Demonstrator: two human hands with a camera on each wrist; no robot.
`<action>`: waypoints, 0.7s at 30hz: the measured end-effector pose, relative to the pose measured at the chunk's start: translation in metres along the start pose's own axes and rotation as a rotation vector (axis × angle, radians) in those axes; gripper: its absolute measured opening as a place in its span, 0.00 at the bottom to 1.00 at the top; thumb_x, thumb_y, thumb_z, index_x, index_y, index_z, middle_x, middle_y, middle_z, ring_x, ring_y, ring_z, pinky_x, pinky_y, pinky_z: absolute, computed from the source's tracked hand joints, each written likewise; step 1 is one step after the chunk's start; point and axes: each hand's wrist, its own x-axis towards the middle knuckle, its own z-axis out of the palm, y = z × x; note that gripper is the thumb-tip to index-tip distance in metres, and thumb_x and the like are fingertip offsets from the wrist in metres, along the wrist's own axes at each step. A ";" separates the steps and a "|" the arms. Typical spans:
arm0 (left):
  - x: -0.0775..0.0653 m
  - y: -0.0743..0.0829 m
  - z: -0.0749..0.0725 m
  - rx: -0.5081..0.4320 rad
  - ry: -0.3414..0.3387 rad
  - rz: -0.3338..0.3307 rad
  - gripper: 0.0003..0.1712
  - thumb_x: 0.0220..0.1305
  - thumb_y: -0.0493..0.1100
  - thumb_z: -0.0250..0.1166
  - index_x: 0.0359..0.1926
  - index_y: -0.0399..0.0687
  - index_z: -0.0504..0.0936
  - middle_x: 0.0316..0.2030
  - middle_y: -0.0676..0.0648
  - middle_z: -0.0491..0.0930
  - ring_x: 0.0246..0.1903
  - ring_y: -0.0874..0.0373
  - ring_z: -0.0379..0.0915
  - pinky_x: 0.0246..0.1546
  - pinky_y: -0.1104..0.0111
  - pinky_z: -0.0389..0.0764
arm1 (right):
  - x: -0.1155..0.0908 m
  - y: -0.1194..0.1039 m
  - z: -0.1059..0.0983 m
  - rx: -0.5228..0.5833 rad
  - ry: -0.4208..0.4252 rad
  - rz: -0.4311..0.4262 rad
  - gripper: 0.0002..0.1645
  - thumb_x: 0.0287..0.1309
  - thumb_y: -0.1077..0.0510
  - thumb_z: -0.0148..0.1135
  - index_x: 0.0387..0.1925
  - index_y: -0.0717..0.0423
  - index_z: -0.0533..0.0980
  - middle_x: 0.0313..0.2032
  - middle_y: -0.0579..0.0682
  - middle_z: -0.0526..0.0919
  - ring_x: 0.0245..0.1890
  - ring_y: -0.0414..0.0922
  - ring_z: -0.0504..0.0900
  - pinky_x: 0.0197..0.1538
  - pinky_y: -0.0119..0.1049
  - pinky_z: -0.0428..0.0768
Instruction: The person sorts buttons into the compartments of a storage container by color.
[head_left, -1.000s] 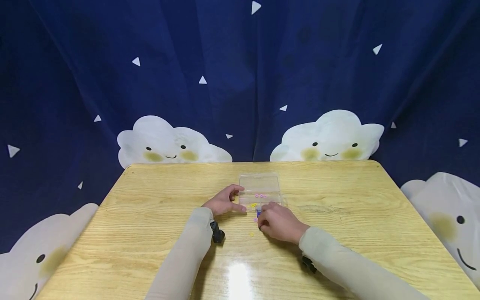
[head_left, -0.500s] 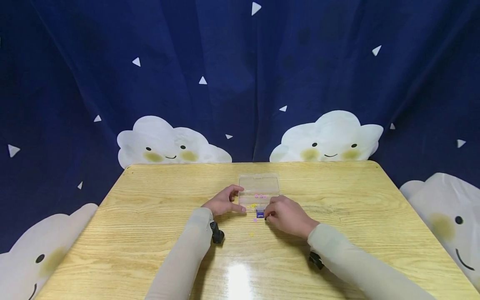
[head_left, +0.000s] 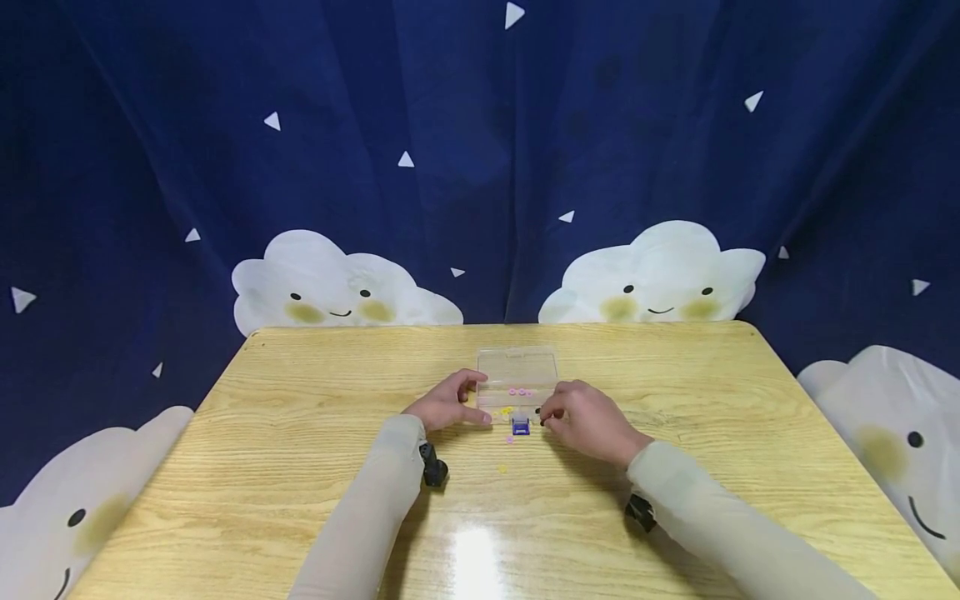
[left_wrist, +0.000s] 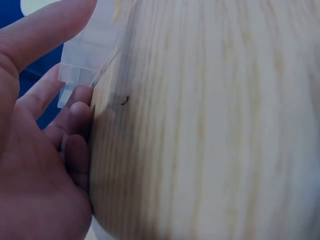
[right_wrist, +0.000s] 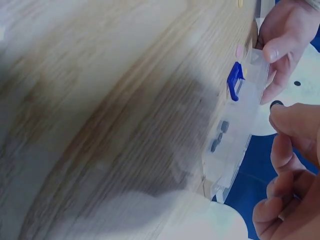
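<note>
A clear plastic box stands on the table with its lid up. My left hand holds its left end, thumb at the front corner and fingers behind. In the left wrist view, part of the box shows between thumb and fingers. My right hand is raised just off the right front corner, pinching a small black disc. Several dark pieces lie in the box's right part. A blue clip-like piece is at the front middle. Pink rings and yellow pieces are in the box.
One pink ring lies on the wooden table before the box, and a yellow piece lies nearer. A dark blue curtain with white clouds hangs behind the table.
My right hand has moved right, away from the box's front middle, uncovering the blue piece; a black disc now shows at its fingertips. My left hand stays where it was.
</note>
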 end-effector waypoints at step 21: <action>0.003 -0.002 -0.001 -0.010 -0.014 0.001 0.42 0.54 0.42 0.76 0.69 0.52 0.68 0.58 0.44 0.68 0.51 0.53 0.60 0.52 0.59 0.65 | 0.009 0.023 -0.003 0.052 0.088 0.174 0.03 0.53 0.61 0.70 0.30 0.50 0.87 0.28 0.43 0.81 0.31 0.40 0.75 0.38 0.37 0.74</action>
